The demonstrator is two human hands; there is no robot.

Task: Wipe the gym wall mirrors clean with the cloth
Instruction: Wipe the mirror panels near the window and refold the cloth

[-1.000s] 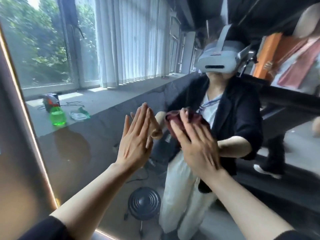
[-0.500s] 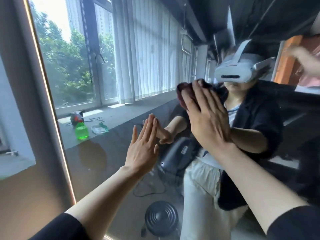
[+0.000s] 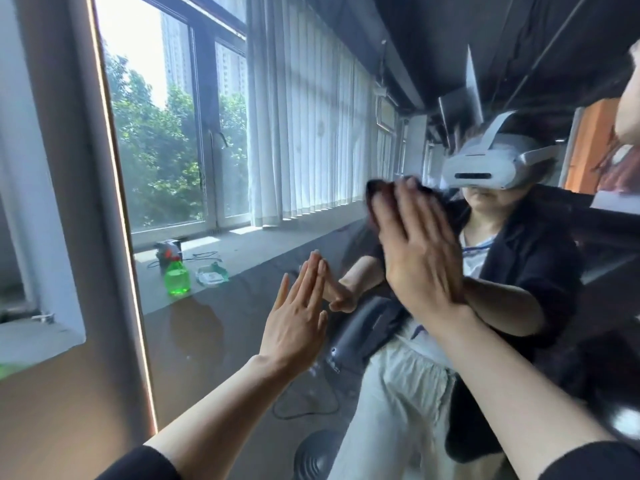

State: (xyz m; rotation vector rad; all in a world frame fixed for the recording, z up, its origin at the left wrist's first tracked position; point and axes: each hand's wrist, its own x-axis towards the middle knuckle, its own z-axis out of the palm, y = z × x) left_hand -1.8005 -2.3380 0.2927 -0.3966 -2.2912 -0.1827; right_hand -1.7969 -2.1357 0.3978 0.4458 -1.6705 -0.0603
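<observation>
The mirror (image 3: pixel 214 341) filled the view, a green bottle (image 3: pixel 177 279) reflected toward its left edge. Right of that, the left hand (image 3: pixel 294 327) lay flat on the glass, fingers straight and together. Further right and higher, the right hand (image 3: pixel 415 258) pressed the dark red cloth (image 3: pixel 375 188) against the mirror with straight, close-set fingers.

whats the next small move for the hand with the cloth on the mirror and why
Probably sweep the right hand sideways or back down, keeping the dark red cloth flat on the mirror. Its fingers are straight and press the cloth high on the glass, while the left hand lies flat lower down.
</observation>
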